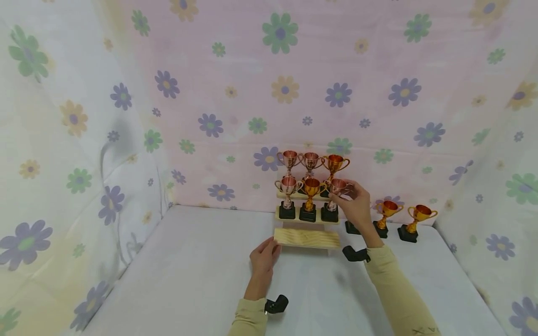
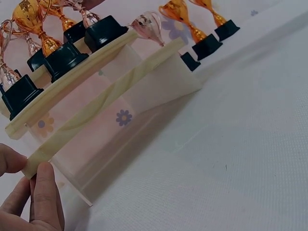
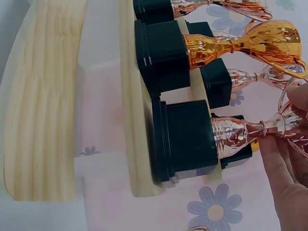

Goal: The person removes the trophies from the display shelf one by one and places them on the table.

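Note:
A small three-tier stand has light wooden boards on clear supports. My left hand (image 1: 264, 259) pinches the left end of its bottom board (image 1: 307, 238), thumb above and fingers below in the left wrist view. With my right hand (image 1: 356, 205) I hold a rose-gold trophy cup (image 3: 190, 137) by its upper part; its black base sits at the right end of the middle board (image 3: 131, 110). Beside it on that tier stand a gold trophy (image 1: 312, 188) and another rose-gold trophy (image 1: 288, 185). The top tier bears two rose-gold trophies (image 1: 290, 158) and a gold trophy (image 1: 335, 163).
Right of the stand, two gold trophies (image 1: 388, 208) stand on the white tabletop (image 1: 201, 261). A rose-gold trophy (image 2: 148, 28) nearer the stand is mostly hidden behind my right hand in the head view. Flowered cloth (image 1: 235, 70) hangs behind and at both sides.

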{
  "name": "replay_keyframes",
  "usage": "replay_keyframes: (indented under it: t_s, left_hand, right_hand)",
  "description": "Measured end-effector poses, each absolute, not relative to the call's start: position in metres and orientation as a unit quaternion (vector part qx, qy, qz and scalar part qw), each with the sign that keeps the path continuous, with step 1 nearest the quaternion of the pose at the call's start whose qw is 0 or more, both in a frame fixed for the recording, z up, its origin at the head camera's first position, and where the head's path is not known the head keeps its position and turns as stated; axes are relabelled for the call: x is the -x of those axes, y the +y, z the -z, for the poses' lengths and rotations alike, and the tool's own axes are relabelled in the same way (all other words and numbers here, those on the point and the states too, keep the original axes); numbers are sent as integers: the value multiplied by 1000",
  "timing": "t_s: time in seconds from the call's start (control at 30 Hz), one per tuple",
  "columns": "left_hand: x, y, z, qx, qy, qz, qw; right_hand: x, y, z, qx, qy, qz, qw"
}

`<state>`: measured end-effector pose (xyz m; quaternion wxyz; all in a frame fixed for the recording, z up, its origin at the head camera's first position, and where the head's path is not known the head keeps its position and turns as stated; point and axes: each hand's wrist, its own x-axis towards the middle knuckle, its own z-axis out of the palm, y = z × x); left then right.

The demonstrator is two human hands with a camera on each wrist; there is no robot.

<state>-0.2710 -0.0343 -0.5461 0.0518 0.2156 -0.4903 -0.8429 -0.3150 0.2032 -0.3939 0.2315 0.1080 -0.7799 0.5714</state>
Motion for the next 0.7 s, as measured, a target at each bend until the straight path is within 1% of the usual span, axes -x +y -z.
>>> replay_keyframes:
  t_s: [0.2,0.37,0.7]
  left_hand:
    - [266,-36,542,-212,-491,844,49]
    - [264,-36,541,-205,-488,847,50]
    - [270,-35,549,-208,-485,848,54]
  right_hand:
    - [310,207,392,-111,-771,-579,242]
    - [296,209,385,-94,-770,-576,257]
    - [275,222,387,-102,-787,-546,268]
